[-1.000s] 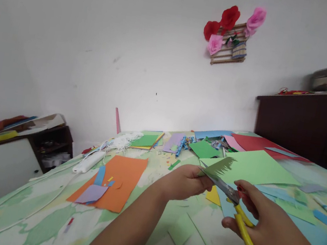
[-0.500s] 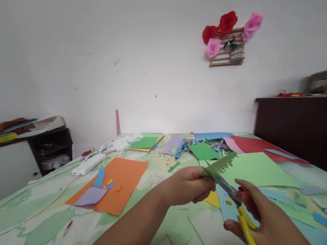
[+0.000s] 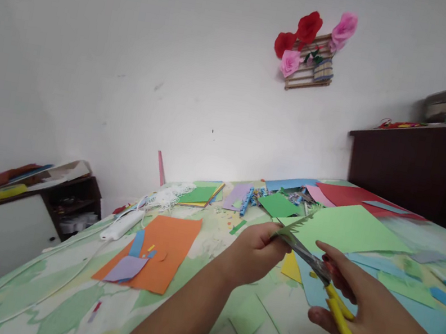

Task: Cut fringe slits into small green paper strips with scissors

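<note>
My left hand [image 3: 254, 252] pinches a small green paper strip [image 3: 295, 226] with a fringed, saw-toothed edge, held up above the table. Yellow-handled scissors [image 3: 335, 314] are gripped by my right hand [image 3: 356, 312], their metal blades reaching to the base of the strip beside my left fingers. Both hands hover over the patterned green tablecloth [image 3: 55, 298].
An orange sheet [image 3: 165, 245] with blue and lilac scraps lies to the left. A large light green sheet [image 3: 349, 228], red paper [image 3: 350, 197] and other coloured sheets lie behind. White cord [image 3: 158, 196] and a dark cabinet [image 3: 419, 171] with a pan stand nearby. Paper flowers [image 3: 308, 41] hang on the wall.
The fringed strip has turned more edge-on and shifted slightly left. My right hand with the scissors has dropped a little lower and further right.
</note>
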Motion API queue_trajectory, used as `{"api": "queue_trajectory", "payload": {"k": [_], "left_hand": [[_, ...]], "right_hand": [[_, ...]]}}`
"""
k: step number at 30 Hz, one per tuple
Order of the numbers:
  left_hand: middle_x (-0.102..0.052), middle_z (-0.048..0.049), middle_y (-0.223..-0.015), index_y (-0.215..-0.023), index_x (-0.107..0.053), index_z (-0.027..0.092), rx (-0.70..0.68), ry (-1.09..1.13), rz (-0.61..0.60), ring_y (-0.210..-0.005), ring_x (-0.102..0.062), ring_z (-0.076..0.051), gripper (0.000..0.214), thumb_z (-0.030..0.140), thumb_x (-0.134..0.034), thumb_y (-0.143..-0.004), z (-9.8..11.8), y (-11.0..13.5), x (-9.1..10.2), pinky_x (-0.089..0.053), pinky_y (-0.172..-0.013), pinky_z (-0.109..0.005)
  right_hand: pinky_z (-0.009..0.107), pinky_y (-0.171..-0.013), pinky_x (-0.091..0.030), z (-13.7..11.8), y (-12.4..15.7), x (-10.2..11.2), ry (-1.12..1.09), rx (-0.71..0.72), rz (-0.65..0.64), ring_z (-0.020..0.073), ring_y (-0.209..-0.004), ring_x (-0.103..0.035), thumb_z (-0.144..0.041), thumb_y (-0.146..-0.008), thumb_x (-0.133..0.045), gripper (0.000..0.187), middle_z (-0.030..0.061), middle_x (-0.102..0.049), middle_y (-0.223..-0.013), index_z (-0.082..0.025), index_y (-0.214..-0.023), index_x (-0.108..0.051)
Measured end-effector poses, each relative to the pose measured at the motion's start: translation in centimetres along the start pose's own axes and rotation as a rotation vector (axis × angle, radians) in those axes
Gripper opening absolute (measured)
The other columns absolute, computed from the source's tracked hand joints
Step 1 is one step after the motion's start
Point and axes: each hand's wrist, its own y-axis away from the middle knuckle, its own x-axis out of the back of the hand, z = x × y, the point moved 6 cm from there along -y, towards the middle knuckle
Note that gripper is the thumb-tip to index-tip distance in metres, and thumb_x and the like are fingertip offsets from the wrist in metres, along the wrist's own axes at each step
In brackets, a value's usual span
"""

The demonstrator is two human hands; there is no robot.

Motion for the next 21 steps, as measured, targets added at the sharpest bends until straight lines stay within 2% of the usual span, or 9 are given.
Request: {"api": "queue_trajectory", "payload": {"k": [3, 7, 15, 18, 21], "left_hand": [[-0.036, 0.0057, -0.054, -0.058, -0.039, 0.020, -0.015, -0.014, 0.020, -0.050, -0.031, -0.008, 0.020, 0.020, -0.045, -0.076, 0.3, 0.1, 0.0, -0.027, -0.048, -0.023], [-0.036, 0.0056, -0.055, -0.058, -0.039, 0.020, -0.022, -0.051, 0.042, -0.050, -0.030, -0.007, 0.016, 0.018, -0.046, -0.073, 0.7, 0.2, 0.0, -0.026, -0.047, -0.023], [-0.035, 0.0053, -0.055, -0.056, -0.037, 0.020, -0.065, -0.063, 0.034, -0.049, -0.030, -0.007, 0.018, 0.018, -0.045, -0.072, 1.1, 0.2, -0.2, -0.025, -0.045, -0.022], [-0.035, 0.0055, -0.054, -0.056, -0.036, 0.020, -0.080, -0.068, 0.027, -0.049, -0.030, -0.007, 0.018, 0.017, -0.045, -0.072, 1.3, 0.3, -0.4, -0.025, -0.045, -0.022], [-0.036, 0.0056, -0.054, -0.056, -0.036, 0.020, -0.128, -0.087, 0.032, -0.049, -0.031, -0.007, 0.018, 0.017, -0.045, -0.072, 1.6, 0.3, -0.4, -0.026, -0.046, -0.022]], "right_hand": [[0.046, -0.104, -0.039, 0.3, 0.0, -0.5, -0.060, -0.042, -0.071, 0.0256, -0.121, -0.047, -0.065, -0.057, -0.066, 0.096, 0.0024, -0.048, -0.134, -0.034, -0.140, -0.029], [0.046, -0.104, -0.039, 0.5, 0.2, -0.5, -0.095, -0.041, -0.081, 0.0259, -0.123, -0.045, -0.063, -0.057, -0.067, 0.096, 0.0009, -0.047, -0.134, -0.037, -0.140, -0.027], [0.043, -0.098, -0.043, -0.2, 0.6, -0.5, -0.113, -0.048, -0.093, 0.0293, -0.120, -0.047, -0.052, -0.053, -0.064, 0.097, 0.0058, -0.052, -0.130, -0.029, -0.142, -0.031], [0.045, -0.099, -0.042, -0.3, 0.7, -0.4, -0.101, -0.042, -0.083, 0.0300, -0.120, -0.047, -0.051, -0.053, -0.064, 0.098, 0.0070, -0.051, -0.131, -0.028, -0.142, -0.031], [0.046, -0.103, -0.037, -0.3, 0.7, -0.5, -0.116, -0.054, -0.125, 0.0298, -0.124, -0.043, -0.051, -0.055, -0.064, 0.097, 0.0083, -0.048, -0.134, -0.027, -0.142, -0.028]]}}
